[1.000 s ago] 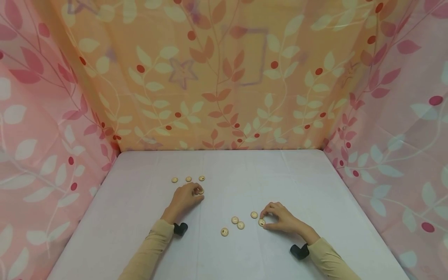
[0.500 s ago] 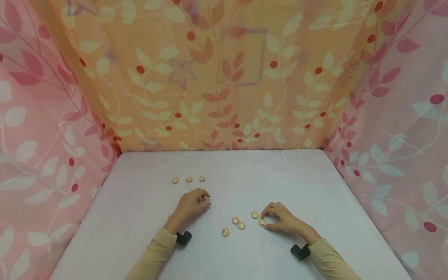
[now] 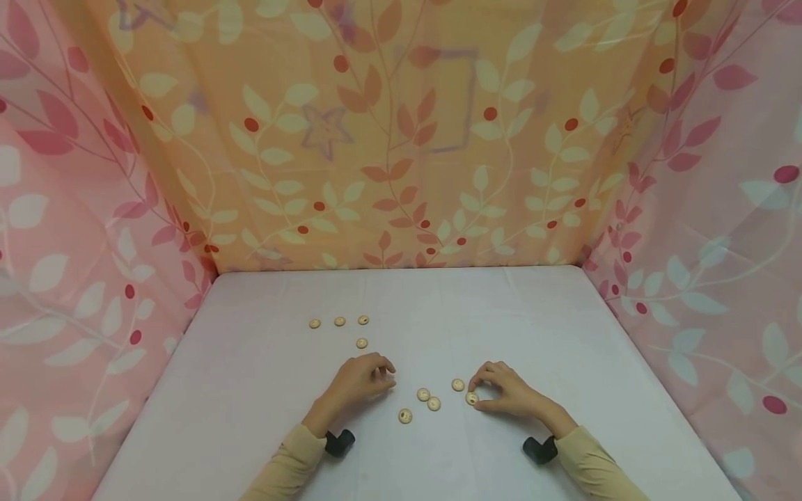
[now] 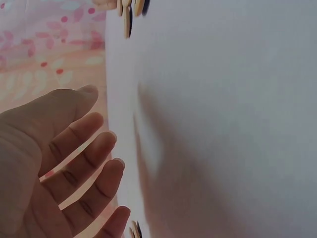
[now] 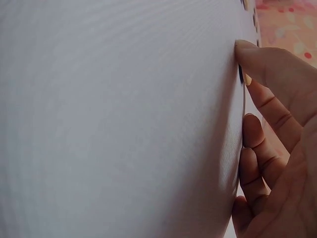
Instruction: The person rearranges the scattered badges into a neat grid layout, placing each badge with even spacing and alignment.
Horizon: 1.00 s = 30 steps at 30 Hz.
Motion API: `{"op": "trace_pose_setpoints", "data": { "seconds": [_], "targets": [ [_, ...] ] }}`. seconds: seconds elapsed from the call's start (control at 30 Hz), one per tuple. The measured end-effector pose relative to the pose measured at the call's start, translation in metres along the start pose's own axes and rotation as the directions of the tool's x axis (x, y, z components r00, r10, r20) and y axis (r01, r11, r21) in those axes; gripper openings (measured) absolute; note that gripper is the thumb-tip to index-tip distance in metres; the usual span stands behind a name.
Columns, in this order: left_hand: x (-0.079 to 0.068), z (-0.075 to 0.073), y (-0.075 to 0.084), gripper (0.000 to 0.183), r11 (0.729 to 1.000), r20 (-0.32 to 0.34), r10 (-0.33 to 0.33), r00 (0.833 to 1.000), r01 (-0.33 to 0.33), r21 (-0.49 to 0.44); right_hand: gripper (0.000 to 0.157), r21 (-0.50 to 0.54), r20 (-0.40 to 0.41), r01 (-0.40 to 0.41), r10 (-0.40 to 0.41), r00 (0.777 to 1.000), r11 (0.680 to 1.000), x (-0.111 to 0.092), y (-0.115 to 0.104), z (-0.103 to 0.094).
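Note:
My right hand [image 3: 510,392] pinches a small round wooden disc [image 3: 472,399] with a dark mark, flat on the table, between thumb and forefinger. Just beyond it lies another pale disc [image 3: 458,385]. My left hand [image 3: 360,381] hovers over the table with nothing in it; in the left wrist view its fingers [image 4: 101,148] are relaxed and apart. To its right are two discs close together, a farther one [image 3: 423,394] and a nearer one [image 3: 434,403]. Nearer me is a dark-marked disc [image 3: 405,416]. Behind the left hand sits a single disc [image 3: 361,343].
Three discs form a row farther back: a left disc [image 3: 315,323], a middle disc [image 3: 340,321] and a right disc [image 3: 363,320]. The white-covered table [image 3: 532,313] is enclosed by leaf-patterned curtains [image 3: 388,174] on three sides. Black cameras [image 3: 540,450] are strapped at both wrists.
My left hand has let go of a disc below the back row's right end and moved right and nearer me, toward the loose discs. The right hand keeps its pinch, practically still.

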<state>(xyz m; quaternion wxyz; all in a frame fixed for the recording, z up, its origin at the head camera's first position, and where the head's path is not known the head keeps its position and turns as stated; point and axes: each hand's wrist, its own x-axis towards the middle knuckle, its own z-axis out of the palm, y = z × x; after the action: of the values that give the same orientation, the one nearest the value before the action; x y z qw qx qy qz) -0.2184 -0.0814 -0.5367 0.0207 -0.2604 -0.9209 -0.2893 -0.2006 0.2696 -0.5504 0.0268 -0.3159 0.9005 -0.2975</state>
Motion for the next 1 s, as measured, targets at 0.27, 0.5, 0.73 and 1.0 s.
{"op": "trace_pose_setpoints", "data": {
  "seconds": [0.27,0.5,0.73,1.0],
  "targets": [
    [-0.005,0.014,0.007,0.013,0.999,0.041,0.041,0.998,-0.041,-0.011,0.024,0.011,0.013,-0.026,0.026,1.000,1.000,0.000,0.001,0.000],
    [-0.011,0.019,0.016,0.015,0.999,0.106,0.020,0.994,-0.016,-0.036,0.024,-0.001,0.013,-0.023,0.023,1.000,1.000,0.000,0.001,0.000],
    [-0.015,0.020,0.028,0.019,0.999,0.123,0.053,0.991,-0.052,-0.016,0.023,0.010,0.006,-0.015,0.015,1.000,1.000,0.000,-0.001,0.000],
    [-0.018,0.021,0.035,0.019,0.998,0.153,0.039,0.987,-0.047,0.049,0.022,0.017,0.009,-0.016,0.016,1.000,1.000,-0.001,-0.001,-0.001]
  ]
}}
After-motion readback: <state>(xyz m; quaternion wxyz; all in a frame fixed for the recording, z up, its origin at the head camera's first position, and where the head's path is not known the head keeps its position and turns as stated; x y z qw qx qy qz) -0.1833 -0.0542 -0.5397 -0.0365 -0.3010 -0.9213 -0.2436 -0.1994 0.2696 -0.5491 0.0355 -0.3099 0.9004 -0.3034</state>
